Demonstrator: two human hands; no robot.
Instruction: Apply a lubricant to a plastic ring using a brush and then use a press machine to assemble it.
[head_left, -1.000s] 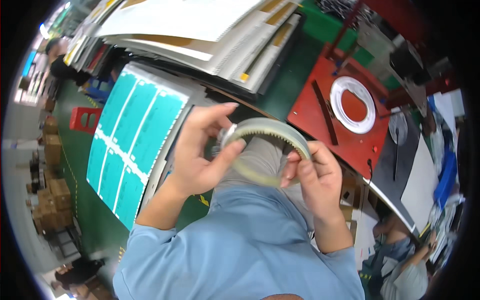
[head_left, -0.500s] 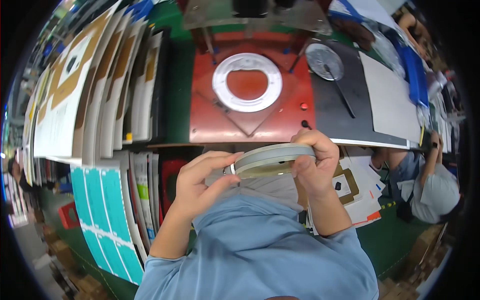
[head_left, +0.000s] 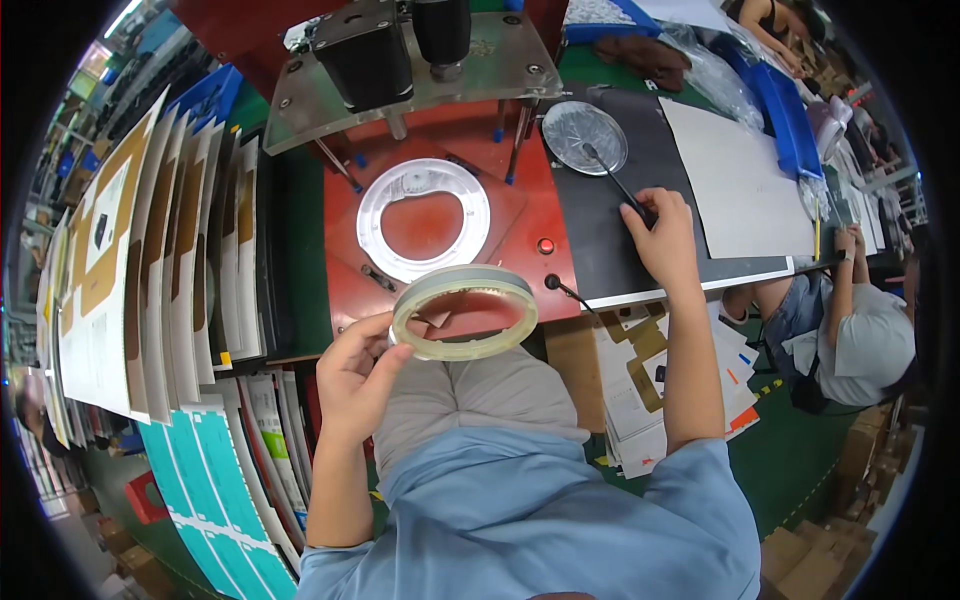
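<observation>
My left hand (head_left: 352, 385) pinches the left side of a ring (head_left: 468, 276) with a grey outer band and a pale translucent yellowish edge. The ring is tilted above my lap, in front of the red machine base. Farther right, my right hand (head_left: 668, 245) closes on the near end of a thin black stick-like tool (head_left: 614, 174). That tool's far tip rests over a round, shallow, silvery dish (head_left: 566, 128); what kind of tip it has is too small to tell. On the red base (head_left: 510, 225) lies a flat white ring (head_left: 476, 215) with a large opening.
A clear plate (head_left: 470, 75) on posts with black motor-like parts overhangs the base. A red button (head_left: 545, 245) and black cable are at its right. Cardboard sheets (head_left: 110, 270) stand at left; a grey-white board (head_left: 735, 180) lies right. A person (head_left: 850, 320) sits far right.
My right hand has let go of the ring and reached right to the black tool. My left hand keeps the ring, now tilted to show its opening. The view has shifted.
</observation>
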